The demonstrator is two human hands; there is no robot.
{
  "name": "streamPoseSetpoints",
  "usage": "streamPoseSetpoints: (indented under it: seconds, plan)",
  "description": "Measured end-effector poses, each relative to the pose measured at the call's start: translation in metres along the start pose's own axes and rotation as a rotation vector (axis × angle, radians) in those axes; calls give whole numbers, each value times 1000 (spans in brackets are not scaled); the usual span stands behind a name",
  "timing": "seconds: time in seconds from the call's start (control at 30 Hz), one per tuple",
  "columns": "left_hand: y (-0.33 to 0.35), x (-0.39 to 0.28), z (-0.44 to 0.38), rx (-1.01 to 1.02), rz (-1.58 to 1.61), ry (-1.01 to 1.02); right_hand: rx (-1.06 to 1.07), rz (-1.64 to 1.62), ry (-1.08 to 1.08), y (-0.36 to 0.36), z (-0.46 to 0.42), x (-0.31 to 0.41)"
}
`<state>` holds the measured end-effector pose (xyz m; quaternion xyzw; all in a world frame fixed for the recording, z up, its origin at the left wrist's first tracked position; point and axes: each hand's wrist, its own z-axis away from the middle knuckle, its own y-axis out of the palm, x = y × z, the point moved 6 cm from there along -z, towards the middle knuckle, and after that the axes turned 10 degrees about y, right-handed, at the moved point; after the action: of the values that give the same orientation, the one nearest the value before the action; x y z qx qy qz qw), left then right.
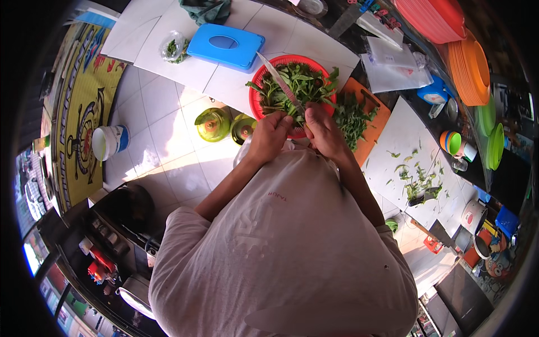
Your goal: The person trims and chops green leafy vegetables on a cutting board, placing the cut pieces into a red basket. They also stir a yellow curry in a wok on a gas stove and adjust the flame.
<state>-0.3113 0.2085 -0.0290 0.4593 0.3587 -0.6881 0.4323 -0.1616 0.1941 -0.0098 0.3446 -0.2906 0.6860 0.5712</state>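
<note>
My right hand [326, 132] grips a kitchen knife [278, 80], its long blade slanting up and left over the greens. At the near rim of a red plastic basket [254, 101] is my left hand [268, 134], thumb and fingers pinched together. Whether a stem is between them is hidden. Leafy green vegetables [290, 84] fill the basket, some leaves hanging over its edge. More cut greens [353, 120] lie just right of my right hand on an orange cutting board [374, 130].
A blue lidded plastic box [227, 45] and a clear bag of greens [173, 47] sit on the white tiled counter [177, 25]. Green gas cylinders [213, 124] stand below it. Leaf scraps [419, 177] and a dark-handled tool [425, 196] lie at right. A white bucket [105, 142] is at left.
</note>
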Motion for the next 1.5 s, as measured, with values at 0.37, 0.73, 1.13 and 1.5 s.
streamPoseSetpoints:
  seconds: [0.37,0.73,1.13,1.5]
  plan:
    - [14,-31,11,65,-326,342,-286,303,-168,-10,-8,10]
    - [-47,-1,-17,-395,-948,454,-1049,456,167,-162,49,-84]
    - [-43,12,-37,-320,-749,429,-1115,-63,230,-194,28,-199]
    - [36,-102,-14,-179,-366,830,-1005,-562,-342,-201,168,-40]
